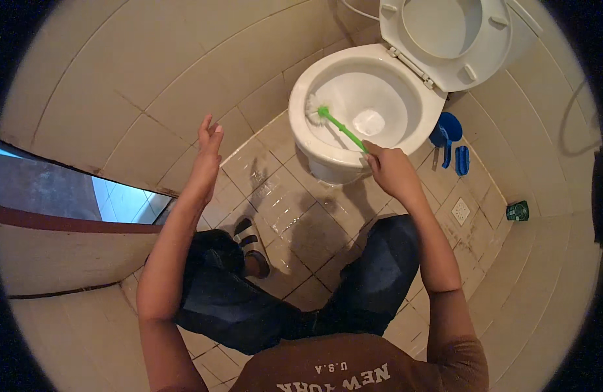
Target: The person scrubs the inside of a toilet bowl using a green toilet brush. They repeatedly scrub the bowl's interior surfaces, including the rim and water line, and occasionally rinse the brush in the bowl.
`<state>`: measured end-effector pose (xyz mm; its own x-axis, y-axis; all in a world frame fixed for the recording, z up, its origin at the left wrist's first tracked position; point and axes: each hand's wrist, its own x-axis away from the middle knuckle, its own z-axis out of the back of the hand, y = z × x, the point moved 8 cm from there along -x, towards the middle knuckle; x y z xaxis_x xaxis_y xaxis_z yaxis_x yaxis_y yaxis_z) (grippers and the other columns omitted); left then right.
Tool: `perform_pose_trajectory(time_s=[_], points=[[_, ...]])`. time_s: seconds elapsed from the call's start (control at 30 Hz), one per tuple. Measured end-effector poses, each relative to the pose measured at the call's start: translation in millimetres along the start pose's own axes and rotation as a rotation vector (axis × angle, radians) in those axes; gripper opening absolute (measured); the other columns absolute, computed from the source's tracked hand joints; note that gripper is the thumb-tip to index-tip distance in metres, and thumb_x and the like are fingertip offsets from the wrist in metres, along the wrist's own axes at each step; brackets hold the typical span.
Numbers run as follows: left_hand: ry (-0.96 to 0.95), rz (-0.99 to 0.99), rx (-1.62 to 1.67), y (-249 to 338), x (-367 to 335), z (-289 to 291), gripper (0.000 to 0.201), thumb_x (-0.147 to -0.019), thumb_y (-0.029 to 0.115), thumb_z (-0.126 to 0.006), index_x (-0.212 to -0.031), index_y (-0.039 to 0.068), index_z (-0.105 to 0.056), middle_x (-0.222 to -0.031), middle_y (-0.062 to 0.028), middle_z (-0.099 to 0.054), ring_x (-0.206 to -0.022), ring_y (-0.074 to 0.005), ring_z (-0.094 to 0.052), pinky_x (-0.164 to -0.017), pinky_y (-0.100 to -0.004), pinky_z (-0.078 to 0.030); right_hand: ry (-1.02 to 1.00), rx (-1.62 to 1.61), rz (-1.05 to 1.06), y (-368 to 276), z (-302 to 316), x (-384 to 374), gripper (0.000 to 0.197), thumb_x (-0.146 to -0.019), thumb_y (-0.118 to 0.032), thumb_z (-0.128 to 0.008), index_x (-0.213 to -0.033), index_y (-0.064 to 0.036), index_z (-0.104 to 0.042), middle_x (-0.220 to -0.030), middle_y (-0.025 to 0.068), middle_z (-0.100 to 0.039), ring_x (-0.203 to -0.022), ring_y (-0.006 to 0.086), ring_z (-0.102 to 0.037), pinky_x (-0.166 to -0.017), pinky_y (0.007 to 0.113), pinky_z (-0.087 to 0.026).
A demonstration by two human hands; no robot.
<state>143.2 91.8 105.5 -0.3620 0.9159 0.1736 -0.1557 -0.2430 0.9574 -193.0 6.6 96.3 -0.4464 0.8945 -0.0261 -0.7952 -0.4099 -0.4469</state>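
Note:
My right hand [393, 171] is closed round the handle of a green toilet brush [344, 129]. The brush's white bristle head [314, 109] rests against the left inner wall of the toilet bowl [302, 134], just below the rim. A little water stands at the bottom of the bowl. My left hand [208, 160] is raised to the left of the toilet, apart from it, with fingers stretched out and nothing in them. The toilet seat and lid [458, 65] are tipped up at the back.
Right of the toilet, a blue dipper [447, 129] and a blue scrubbing brush [463, 161] lie on the wet tiled floor [285, 189]. A drain grate [461, 212] and a dark green container [518, 210] are farther right. Tiled walls [203, 59] close in on both sides.

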Motion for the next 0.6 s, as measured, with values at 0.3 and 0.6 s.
perform_pose_trajectory(time_s=[0.3,0.6], points=[[-0.011,-0.066,0.011,11,13,-4,0.074,-0.093,0.060,-0.042,-0.151,0.023,-0.014,-0.157,-0.0135,-0.018,-0.144,-0.0331,-0.013,-0.113,-0.0552,-0.016,-0.008,-0.025,-0.188,-6,91,133,0.035,-0.087,-0.012,-0.062,-0.121,-0.0063,-0.063,-0.083,0.0208,-0.066,-0.075,0.0367,-0.064,-0.069,0.041,-0.050],[-0.146,0.138,-0.061,-63,11,-51,0.084,-0.091,0.067,-0.039,-0.150,0.010,-0.020,-0.151,-0.0147,-0.031,-0.140,-0.0279,-0.027,-0.112,-0.0472,-0.023,0.065,-0.235,0.043,-46,-4,109,0.042,-0.087,-0.006,-0.060,-0.128,-0.0106,-0.059,-0.087,0.0219,-0.062,-0.080,0.0365,-0.061,-0.072,0.041,-0.049]])
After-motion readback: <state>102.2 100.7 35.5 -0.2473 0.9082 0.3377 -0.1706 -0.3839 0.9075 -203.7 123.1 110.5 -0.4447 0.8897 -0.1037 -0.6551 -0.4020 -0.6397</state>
